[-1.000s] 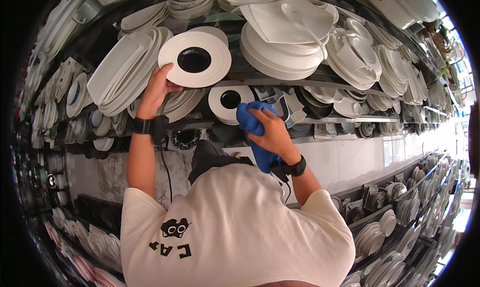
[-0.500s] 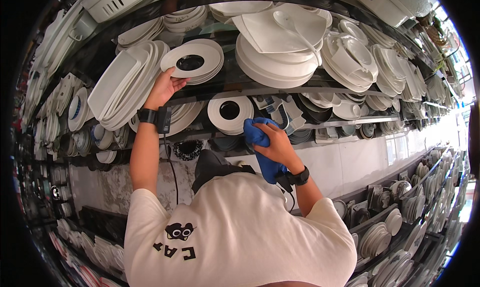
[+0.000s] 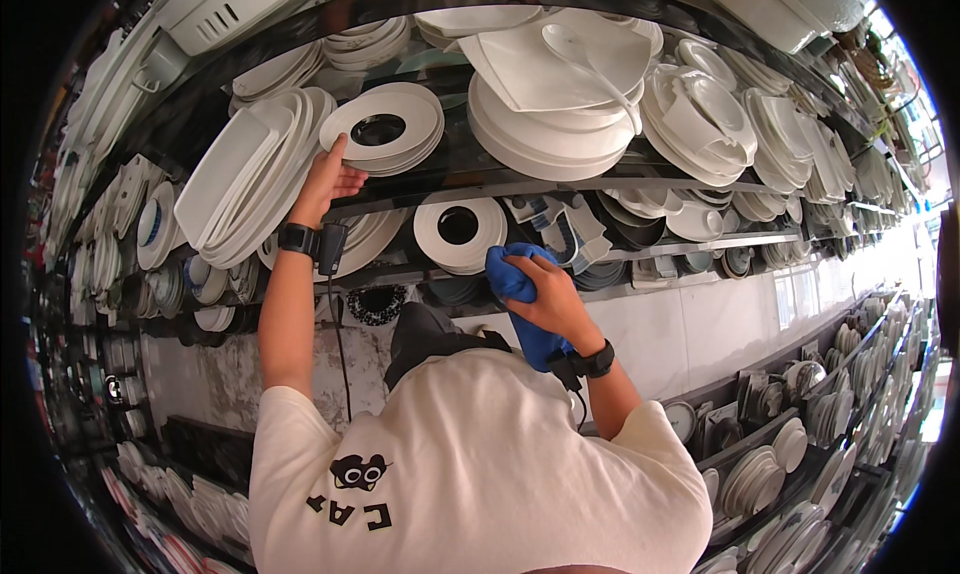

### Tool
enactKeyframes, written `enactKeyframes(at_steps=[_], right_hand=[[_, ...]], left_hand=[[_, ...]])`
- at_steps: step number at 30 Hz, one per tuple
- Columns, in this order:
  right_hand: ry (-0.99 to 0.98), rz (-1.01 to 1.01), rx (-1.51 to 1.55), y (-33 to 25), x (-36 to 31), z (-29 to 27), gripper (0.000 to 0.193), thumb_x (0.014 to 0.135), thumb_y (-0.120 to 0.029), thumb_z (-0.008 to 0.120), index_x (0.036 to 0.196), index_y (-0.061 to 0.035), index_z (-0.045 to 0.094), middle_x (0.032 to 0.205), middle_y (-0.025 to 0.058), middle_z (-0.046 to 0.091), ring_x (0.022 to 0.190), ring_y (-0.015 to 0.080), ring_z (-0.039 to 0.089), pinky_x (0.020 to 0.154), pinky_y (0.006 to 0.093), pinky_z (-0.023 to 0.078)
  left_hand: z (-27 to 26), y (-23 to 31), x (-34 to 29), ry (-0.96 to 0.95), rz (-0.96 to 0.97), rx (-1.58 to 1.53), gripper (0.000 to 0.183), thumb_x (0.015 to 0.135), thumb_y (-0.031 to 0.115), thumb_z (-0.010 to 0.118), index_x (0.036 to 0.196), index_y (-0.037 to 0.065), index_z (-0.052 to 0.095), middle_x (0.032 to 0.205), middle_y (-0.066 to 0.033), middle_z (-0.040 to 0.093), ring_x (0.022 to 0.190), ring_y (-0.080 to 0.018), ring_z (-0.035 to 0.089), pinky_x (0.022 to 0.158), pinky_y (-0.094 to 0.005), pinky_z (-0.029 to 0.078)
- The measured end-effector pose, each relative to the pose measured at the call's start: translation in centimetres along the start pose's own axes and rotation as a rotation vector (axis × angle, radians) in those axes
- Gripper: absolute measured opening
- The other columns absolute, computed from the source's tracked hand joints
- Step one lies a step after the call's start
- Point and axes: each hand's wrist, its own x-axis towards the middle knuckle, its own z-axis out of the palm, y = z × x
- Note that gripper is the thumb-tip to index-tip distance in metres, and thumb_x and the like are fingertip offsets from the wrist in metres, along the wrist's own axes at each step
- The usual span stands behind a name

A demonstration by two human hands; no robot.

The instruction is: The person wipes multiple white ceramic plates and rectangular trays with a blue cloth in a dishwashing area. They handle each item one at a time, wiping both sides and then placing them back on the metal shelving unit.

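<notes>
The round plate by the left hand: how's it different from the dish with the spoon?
The round plate has a circular rim; the dish has corners. The plate has a black middle; the dish looks all white. The left hand is at the plate's edge; the dish has a spoon on it. Both are mainly white.

In front of you, a dark, glossy shelf (image 3: 455,146) carries crockery. From your left: long white dishes (image 3: 232,179) leaning together, a stack of round white plates (image 3: 410,109) whose top one has a black centre, a taller stack of large white plates (image 3: 545,146), then further white dishes. The lower shelf (image 3: 700,244) holds another black-centred plate stack (image 3: 432,236) and blue-and-white dishes (image 3: 583,236).
</notes>
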Motion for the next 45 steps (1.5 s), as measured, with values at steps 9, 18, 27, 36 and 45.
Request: enactKeyframes(at_steps=[9,18,27,36,45], right_hand=[[0.020,0.014,-0.013,0.4,-0.3,-0.1,0.056,0.066,-0.018,0.074,0.120,-0.0114,0.061,0.093,0.0140,0.060,0.086,0.0376,0.061,0.075,0.0430,0.052],[0.004,0.070,0.007,1.0,-1.2,-0.5,0.056,0.066,-0.017,0.074,0.120,-0.0108,0.060,0.095,0.0149,0.061,0.088,0.0385,0.061,0.076,0.0440,0.052],[0.053,0.148,-0.037,1.4,-2.0,-1.3,0.057,0.067,-0.017,0.074,0.122,-0.0105,0.059,0.095,0.0159,0.061,0.090,0.0395,0.060,0.078,0.0443,0.051],[0.112,0.267,0.004,2.7,-2.4,-1.6,0.055,0.074,-0.022,0.076,0.123,-0.0050,0.057,0.104,0.0209,0.064,0.091,0.0403,0.062,0.079,0.0427,0.051],[0.108,0.346,-0.038,3.1,-3.2,-1.5,0.054,0.076,-0.024,0.075,0.122,-0.0015,0.058,0.105,0.0239,0.065,0.093,0.0406,0.065,0.082,0.0415,0.052]], left_hand=[[0.2,1.4,0.7,0.193,-0.019,0.601,0.064,0.090,0.063,0.047,0.084,0.002,0.064,0.059,-0.0065,0.064,0.049,-0.0131,0.060,0.043,-0.0260,0.045],[1.4,0.9,0.9,0.363,0.009,1.054,0.073,0.090,0.069,0.037,0.075,0.003,0.066,0.060,-0.0058,0.065,0.050,-0.0181,0.061,0.053,-0.0353,0.049],[1.7,-2.7,-2.2,0.365,0.122,0.536,0.074,0.096,0.066,0.028,0.070,0.006,0.062,0.062,-0.0043,0.064,0.055,-0.0181,0.061,0.056,-0.0353,0.046],[8.6,-18.3,-1.8,-0.033,-0.228,0.097,0.041,0.096,0.046,0.054,0.105,0.007,0.051,0.084,-0.0069,0.063,0.065,-0.0148,0.063,0.056,-0.0305,0.053],[12.0,-24.5,3.6,-0.078,-0.395,0.139,0.033,0.093,0.040,0.063,0.101,0.008,0.057,0.071,-0.0011,0.059,0.060,-0.0128,0.061,0.050,-0.0303,0.053]])
